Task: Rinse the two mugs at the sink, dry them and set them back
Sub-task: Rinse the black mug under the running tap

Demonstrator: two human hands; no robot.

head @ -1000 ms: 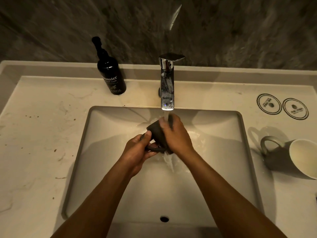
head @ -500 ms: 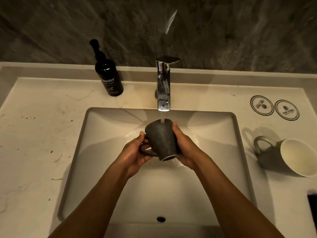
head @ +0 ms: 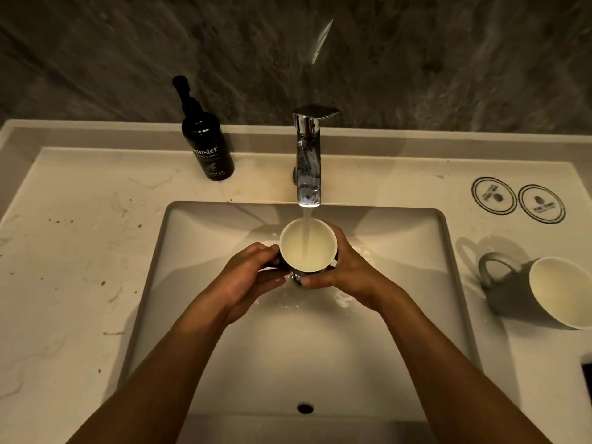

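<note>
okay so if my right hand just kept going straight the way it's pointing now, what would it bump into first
The right hand points leftward across the basin, its fingers wrapped round the mug under the tap. Going straight on, it would most likely meet the left hand, gripping the mug's other side, though their relative depth is unclear.

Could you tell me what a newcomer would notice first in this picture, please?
First, the mug held upright by both hands, left hand and right hand, under the tap, water pouring into its pale inside over the sink. Next, a second mug lying on its side on the counter at right, and a dark bottle back left.
</note>
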